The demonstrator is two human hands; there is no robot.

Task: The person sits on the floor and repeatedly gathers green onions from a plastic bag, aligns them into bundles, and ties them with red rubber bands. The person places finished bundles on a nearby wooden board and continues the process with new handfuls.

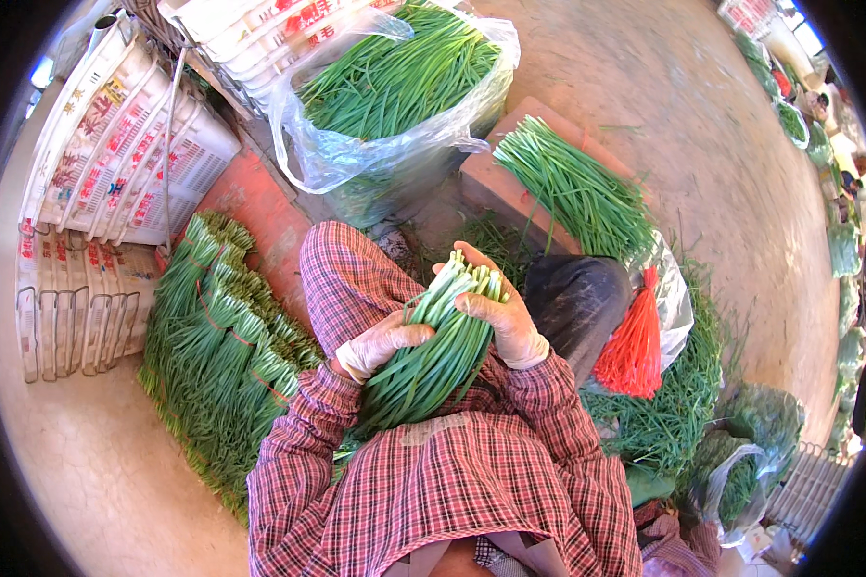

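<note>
Above my lap I hold a thick bunch of garlic chives (433, 357), its pale cut ends pointing away from me and its leaves hanging toward my body. My left hand (390, 345), in a thin whitish glove, grips the bunch from its left side with the thumb on top. Around the right side near the cut ends closes my gloved right hand (501, 314), fingers behind and thumb in front. I cannot see a tie on this bunch. A looser pile of chives (577, 184) lies on a reddish board (483, 177) beyond my right knee.
Tied chive bundles (216, 353) are stacked at my left. Ahead stands a clear plastic bag (382, 162) full of chives. White plastic crates (130, 144) rise at the far left. Red ties (635, 342) hang by my right knee, above loose chive scraps (664, 404).
</note>
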